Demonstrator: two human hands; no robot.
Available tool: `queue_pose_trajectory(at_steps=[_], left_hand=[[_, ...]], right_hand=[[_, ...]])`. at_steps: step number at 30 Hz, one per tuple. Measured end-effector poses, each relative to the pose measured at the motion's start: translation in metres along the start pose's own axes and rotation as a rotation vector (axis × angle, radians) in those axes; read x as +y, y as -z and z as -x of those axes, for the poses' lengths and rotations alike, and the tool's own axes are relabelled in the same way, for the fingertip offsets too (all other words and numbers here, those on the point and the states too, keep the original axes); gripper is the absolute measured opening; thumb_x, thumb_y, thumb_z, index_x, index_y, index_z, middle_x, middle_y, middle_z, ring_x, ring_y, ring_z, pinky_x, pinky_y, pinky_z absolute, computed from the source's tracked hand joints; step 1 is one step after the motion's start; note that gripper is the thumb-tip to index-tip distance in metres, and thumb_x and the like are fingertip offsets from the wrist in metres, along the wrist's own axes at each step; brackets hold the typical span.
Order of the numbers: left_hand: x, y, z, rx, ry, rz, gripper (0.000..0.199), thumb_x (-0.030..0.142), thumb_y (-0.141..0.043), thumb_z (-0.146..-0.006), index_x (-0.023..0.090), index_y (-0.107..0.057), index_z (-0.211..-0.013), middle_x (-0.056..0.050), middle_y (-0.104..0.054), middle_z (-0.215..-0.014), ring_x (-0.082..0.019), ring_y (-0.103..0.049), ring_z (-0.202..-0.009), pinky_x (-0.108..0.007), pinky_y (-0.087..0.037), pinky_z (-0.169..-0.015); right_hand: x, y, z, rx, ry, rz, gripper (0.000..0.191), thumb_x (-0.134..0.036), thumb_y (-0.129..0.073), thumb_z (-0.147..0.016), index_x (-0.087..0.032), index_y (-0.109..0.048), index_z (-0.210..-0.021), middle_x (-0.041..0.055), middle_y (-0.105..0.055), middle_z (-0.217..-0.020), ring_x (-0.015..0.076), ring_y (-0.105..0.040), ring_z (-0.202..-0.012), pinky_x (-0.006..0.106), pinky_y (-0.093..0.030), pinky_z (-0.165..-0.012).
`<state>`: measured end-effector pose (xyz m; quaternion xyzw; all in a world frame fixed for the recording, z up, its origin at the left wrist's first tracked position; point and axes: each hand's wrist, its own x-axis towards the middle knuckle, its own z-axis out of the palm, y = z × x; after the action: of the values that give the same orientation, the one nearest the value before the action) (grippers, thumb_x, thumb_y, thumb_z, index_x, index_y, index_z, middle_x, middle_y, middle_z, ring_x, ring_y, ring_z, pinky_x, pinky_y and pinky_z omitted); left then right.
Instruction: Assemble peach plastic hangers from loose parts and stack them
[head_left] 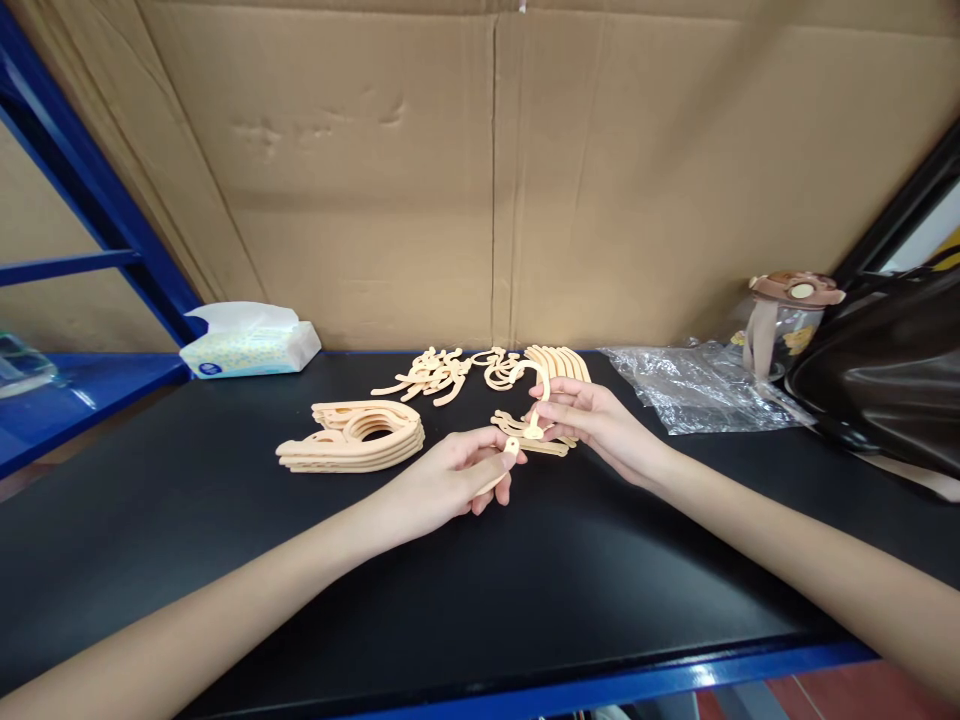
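My left hand (469,475) pinches a small beige plastic hanger arm (511,447). Its rounded end with a hole sticks up past the thumb, while my fingers hide most of the rest. In my right hand (596,420) is a curved beige hanger hook (545,385), held upright by its lower end with the curve on top. The two pieces are close together but apart. Behind and below them lie some beige hanger arms (551,449), partly covered by my right hand. A neat stack of folded beige hangers (405,440) rests left of my left hand.
Loose hooks (431,373) are heaped at the back of the black table (480,600), beside a row of curved arms (562,363). A tissue pack (251,350) stands back left. Clear plastic wrap (697,385), a bottle (795,315) and a dark bag (877,380) are at right.
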<state>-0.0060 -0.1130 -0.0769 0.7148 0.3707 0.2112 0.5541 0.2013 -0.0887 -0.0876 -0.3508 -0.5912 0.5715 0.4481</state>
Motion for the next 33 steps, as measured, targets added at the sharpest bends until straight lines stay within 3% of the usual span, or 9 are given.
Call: queue_pose_trajectory(at_steps=[11, 22, 33], left_hand=[[0.0005, -0.0021, 0.0011, -0.063, -0.114, -0.021, 0.029, 0.041, -0.042, -0.091, 0.017, -0.053, -0.103, -0.001, -0.055, -0.076, -0.008, -0.047, -0.059, -0.016, -0.033, -0.043], [0.0008, -0.0037, 0.0024, -0.067, -0.132, -0.085, 0.022, 0.034, -0.043, -0.092, 0.017, -0.055, -0.096, -0.002, -0.061, -0.086, -0.007, -0.051, -0.058, -0.016, -0.034, -0.043], [-0.0033, -0.0060, 0.0017, -0.004, -0.182, -0.177, 0.019, 0.029, -0.041, -0.093, 0.017, -0.057, -0.095, 0.000, -0.062, -0.086, -0.007, -0.047, -0.056, -0.021, -0.042, -0.062]], right_hand=[[-0.0038, -0.0036, 0.0026, -0.128, -0.126, -0.135, 0.038, -0.027, -0.066, -0.079, -0.018, -0.053, -0.114, 0.0024, -0.067, -0.087, 0.0125, -0.066, -0.072, 0.029, -0.056, -0.076], [-0.0042, -0.0012, 0.0016, -0.172, -0.171, -0.068, 0.035, -0.028, -0.066, -0.079, -0.017, -0.055, -0.110, 0.0019, -0.067, -0.082, 0.0142, -0.068, -0.076, 0.030, -0.056, -0.077], [-0.0097, -0.0090, 0.0028, -0.067, -0.154, 0.008, 0.030, -0.025, -0.068, -0.077, -0.016, -0.056, -0.102, -0.0004, -0.066, -0.073, 0.0135, -0.067, -0.068, 0.030, -0.058, -0.072]])
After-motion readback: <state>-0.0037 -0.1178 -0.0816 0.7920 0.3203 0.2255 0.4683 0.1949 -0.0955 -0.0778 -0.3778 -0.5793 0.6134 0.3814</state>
